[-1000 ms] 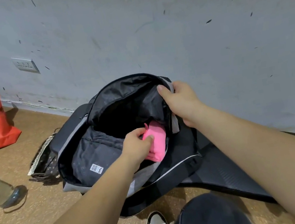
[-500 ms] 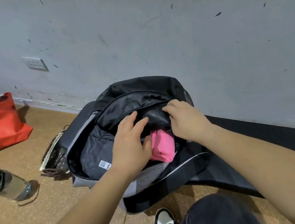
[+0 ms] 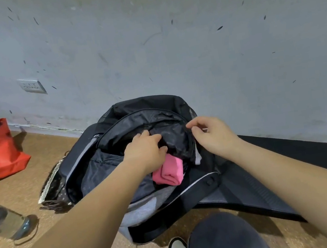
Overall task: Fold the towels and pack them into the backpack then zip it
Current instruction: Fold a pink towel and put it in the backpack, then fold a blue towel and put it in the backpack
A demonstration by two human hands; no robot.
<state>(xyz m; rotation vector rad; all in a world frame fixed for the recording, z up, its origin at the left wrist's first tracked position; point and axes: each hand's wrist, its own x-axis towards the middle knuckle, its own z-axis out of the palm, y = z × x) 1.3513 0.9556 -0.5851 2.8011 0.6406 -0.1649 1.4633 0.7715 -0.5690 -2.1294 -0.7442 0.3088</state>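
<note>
Right hand [image 3: 210, 135] reached crinkly backpack [image 3: 146, 105] rim, perhaps pinching.

Both my forearms extend forward. Left hand [image 3: 145, 150] lies palm down, fingers [image 3: 142, 135] straight. Right hand [image 3: 212, 135] has fingers curled, thumb near forefinger tip.

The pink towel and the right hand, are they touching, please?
Apart: the head view shows black backpack fabric lying between the right hand and the pink towel.
</note>
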